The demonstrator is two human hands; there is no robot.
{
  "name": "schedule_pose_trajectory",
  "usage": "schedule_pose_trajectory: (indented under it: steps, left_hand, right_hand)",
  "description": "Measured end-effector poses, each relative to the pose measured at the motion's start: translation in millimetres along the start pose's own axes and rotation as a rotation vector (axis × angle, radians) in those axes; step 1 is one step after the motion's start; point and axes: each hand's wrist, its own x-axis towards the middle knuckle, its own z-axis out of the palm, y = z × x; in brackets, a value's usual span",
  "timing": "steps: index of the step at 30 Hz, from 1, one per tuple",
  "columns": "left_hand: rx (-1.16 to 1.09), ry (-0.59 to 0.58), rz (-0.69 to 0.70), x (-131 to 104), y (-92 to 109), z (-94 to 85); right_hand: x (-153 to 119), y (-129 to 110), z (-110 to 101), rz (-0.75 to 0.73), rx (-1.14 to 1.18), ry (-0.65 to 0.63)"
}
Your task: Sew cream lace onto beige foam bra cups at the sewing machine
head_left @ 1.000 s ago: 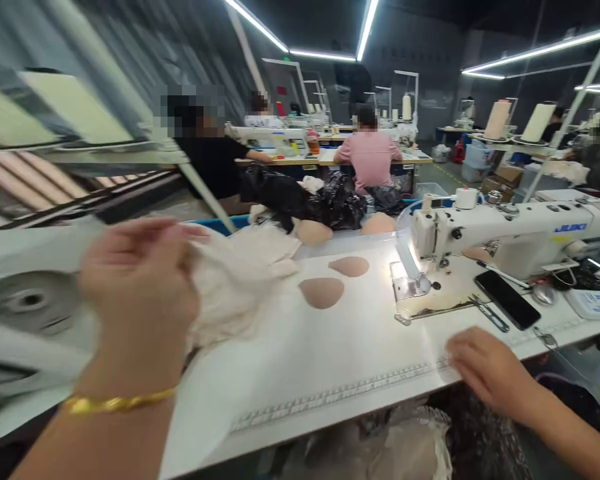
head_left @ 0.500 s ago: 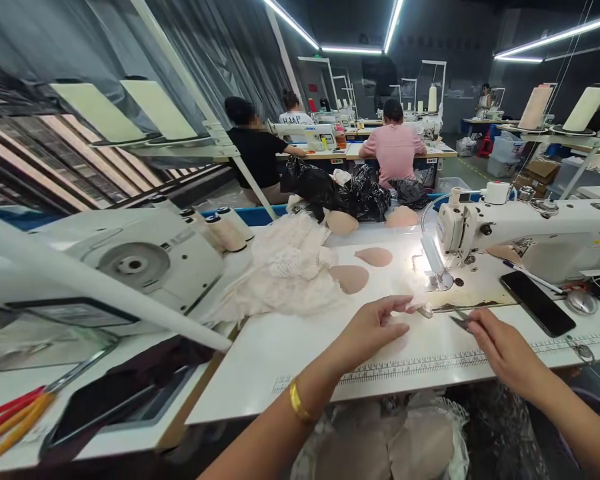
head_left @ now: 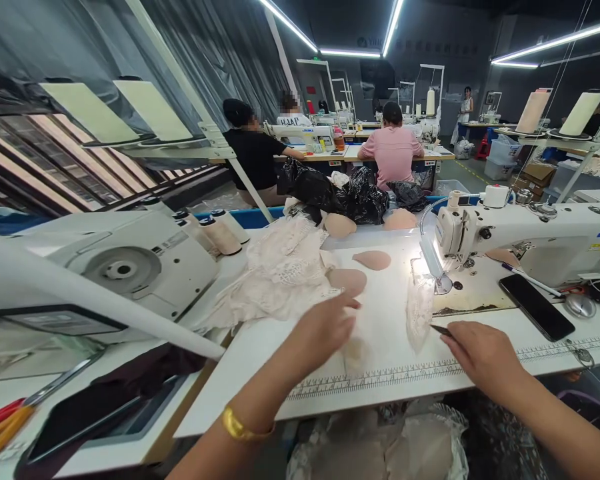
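My right hand (head_left: pixel 480 350) is closed around small thread snips (head_left: pixel 441 330), their dark tips pointing left. Just beyond those tips, a narrow piece of white lace (head_left: pixel 420 310) lies beside the needle area of the sewing machine (head_left: pixel 525 227). Over the white table (head_left: pixel 280 353), my left hand (head_left: pixel 325 333) has its fingers bent and blurred, close to a beige teardrop-shaped pad (head_left: pixel 347 281). Below those fingers is a blurred, pale beige patch that I cannot make out. A second beige pad (head_left: pixel 373 259) lies farther back, to the right of a heap of cream lace fabric (head_left: pixel 280 270).
A phone (head_left: pixel 535 307) and a pen (head_left: pixel 535 280) lie right of the needle. A printed ruler (head_left: pixel 380 381) runs along the front edge. Thread cones (head_left: pixel 223 237) and another machine (head_left: pixel 125 267) stand left. Co-workers sit ahead, beyond black plastic bags (head_left: pixel 360 193).
My left hand has moved left, away from the needle area, toward the pads. The lace strip now lies extended toward me. My right hand has shifted slightly left with the snips.
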Motion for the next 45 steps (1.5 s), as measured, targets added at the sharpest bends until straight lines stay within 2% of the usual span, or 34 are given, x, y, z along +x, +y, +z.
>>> schedule_pose_trajectory:
  steps: [2,4,7,10,12,13,16,18,21,24,27,30,33,35,37,39,40,43,45]
  left_hand:
    - [0.263,0.237,-0.025,0,-17,-15.1]
    - [0.370,0.313,0.089,1,-21,-14.1]
    - [0.349,0.210,0.446,11,0,18.7]
    - [0.386,0.065,0.745,32,32,59.6]
    - [0.411,-0.055,0.814,46,51,72.5]
    - [0.411,-0.095,0.809,50,59,72.9]
    - [0.272,-0.086,0.714,47,83,56.3]
    - [0.034,-0.055,0.603,36,97,39.7]
    - [-0.377,-0.111,0.347,21,107,24.5]
    - [-0.731,-0.170,0.093,17,99,28.8]
    - [-0.991,-0.176,-0.090,19,86,44.9]
    - [-1.083,-0.128,-0.198,17,79,59.1]
    - [-1.140,-0.110,-0.253,14,80,64.9]
    - [-1.206,-0.120,-0.291,13,80,65.4]
    - [-1.259,-0.107,-0.334,13,80,65.7]
    - [-1.283,-0.069,-0.358,12,79,67.9]
    - [-1.293,-0.052,-0.357,12,79,69.9]
    - [-1.304,-0.010,-0.315,11,82,77.8]
    - [-1.279,0.011,-0.282,10,84,81.7]
  right_hand:
    - [-16,31,-7,0.101,-0.107,-0.016]
    - [-27,56,-11,0.141,-0.220,-0.021]
    - [-29,65,-11,0.138,-0.173,0.003]
    - [-21,41,-8,0.126,0.139,-0.004]
    - [-16,18,-8,0.158,0.356,-0.047]
    - [-15,7,-9,0.192,0.455,-0.075]
    - [-9,-17,-14,0.358,0.733,-0.150]
    - [-2,-24,-16,0.496,0.917,-0.137]
    - [12,-23,-12,0.658,1.279,-0.056]
    - [23,-15,-3,0.803,1.565,-0.053]
    - [25,-13,7,0.847,1.671,-0.108]
    - [21,-17,16,0.717,1.595,-0.149]
    - [20,-17,22,0.646,1.443,-0.156]
    - [22,-12,22,0.673,1.324,-0.100]
    - [23,-8,17,0.674,1.133,0.031]
    - [22,-10,9,0.575,0.956,0.134]
    - [21,-15,6,0.490,0.904,0.141]
    - [16,-37,0,0.247,0.863,0.074]
    - [17,-49,2,0.216,0.869,0.080]
